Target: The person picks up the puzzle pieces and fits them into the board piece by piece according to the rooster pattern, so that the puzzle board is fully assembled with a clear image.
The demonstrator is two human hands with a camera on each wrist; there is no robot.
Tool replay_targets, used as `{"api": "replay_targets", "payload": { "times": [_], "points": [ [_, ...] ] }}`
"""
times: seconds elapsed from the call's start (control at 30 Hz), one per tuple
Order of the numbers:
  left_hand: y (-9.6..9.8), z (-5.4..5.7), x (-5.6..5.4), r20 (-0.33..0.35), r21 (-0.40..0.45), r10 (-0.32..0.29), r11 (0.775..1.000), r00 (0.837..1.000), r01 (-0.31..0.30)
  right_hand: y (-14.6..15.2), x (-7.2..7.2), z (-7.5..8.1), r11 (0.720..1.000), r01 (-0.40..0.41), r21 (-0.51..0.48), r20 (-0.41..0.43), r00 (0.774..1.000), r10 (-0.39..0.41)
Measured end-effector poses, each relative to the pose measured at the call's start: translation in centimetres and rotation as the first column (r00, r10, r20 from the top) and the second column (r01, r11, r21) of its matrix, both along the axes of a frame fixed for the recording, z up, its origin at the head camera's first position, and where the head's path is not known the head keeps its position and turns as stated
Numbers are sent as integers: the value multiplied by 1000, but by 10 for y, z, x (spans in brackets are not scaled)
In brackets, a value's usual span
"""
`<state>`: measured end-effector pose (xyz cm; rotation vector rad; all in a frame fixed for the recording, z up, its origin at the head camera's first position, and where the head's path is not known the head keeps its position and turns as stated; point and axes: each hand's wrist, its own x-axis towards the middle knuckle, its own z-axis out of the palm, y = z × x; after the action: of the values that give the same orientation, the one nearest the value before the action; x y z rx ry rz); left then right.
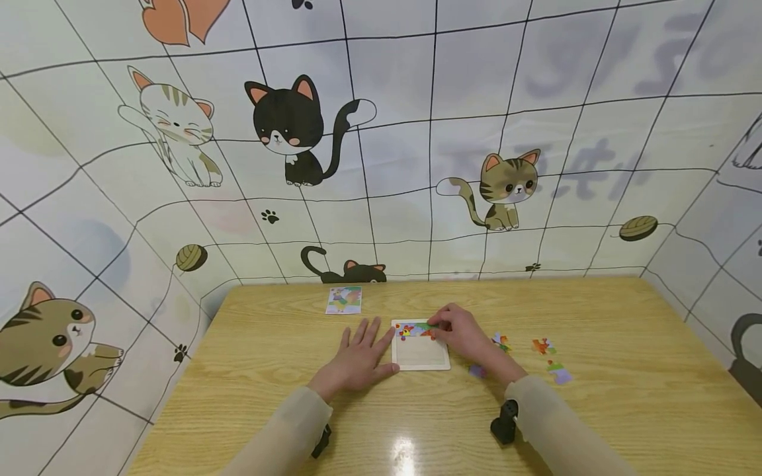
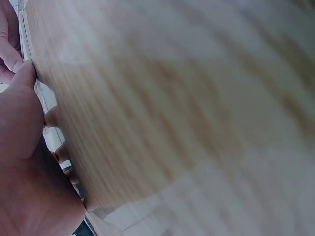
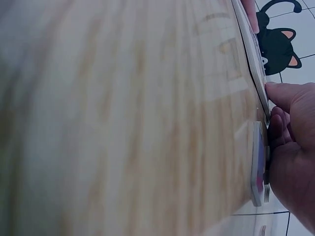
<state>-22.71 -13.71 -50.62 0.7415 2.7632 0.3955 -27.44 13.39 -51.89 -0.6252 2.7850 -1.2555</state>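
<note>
A square puzzle tray (image 1: 421, 368) with a pale rim lies on the table. Colourful puzzle pieces (image 1: 409, 330) fill a band along its far side, while the near part shows bare board. My left hand (image 1: 359, 361) rests with spread fingers on the table at the tray's left, thumb and forefinger at its edge. At the far right corner, my right hand (image 1: 465, 334) has curled fingers, thumb and forefinger pinching a puzzle piece (image 1: 426, 333) that they partly cover. The right wrist view shows the right thumb (image 3: 281, 94) at the tray's side.
Loose puzzle pieces lie right of the tray: a purple one (image 1: 477, 371) by the right wrist, a multicoloured one (image 1: 501, 342) behind the forearm, an orange one (image 1: 543, 346) and a green-purple one (image 1: 559, 372). A picture card (image 1: 344, 300) lies at the table's far edge, before the cat-patterned wall.
</note>
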Motion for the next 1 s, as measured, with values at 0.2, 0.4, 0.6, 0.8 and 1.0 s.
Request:
{"api": "replay_targets", "payload": {
  "times": [0.2, 0.4, 0.6, 0.8, 1.0],
  "points": [
    [0, -11, -2, -27, -6, 5, 1000, 1000, -5, 2, -1, -1, 1000, 4, 6, 24, 1000, -4],
    [0, -11, -3, -26, -3, 10, 1000, 1000, -11, 2, -3, 0, 1000, 6, 0, 31, 1000, -6],
    [0, -7, -1, -18, 3, 9, 1000, 1000, -9, 1, -3, -2, 1000, 2, -14, 14, 1000, -2],
    [2, 4, 2, 6, -14, 6, 1000, 1000, -6, 7, -2, 3, 987, 101, -126, 59, 994, -94],
    [2, 5, 3, -1, -29, 8, 1000, 1000, -8, 31, -2, 24, 977, 121, -177, 67, 992, -111]
  ]
}}
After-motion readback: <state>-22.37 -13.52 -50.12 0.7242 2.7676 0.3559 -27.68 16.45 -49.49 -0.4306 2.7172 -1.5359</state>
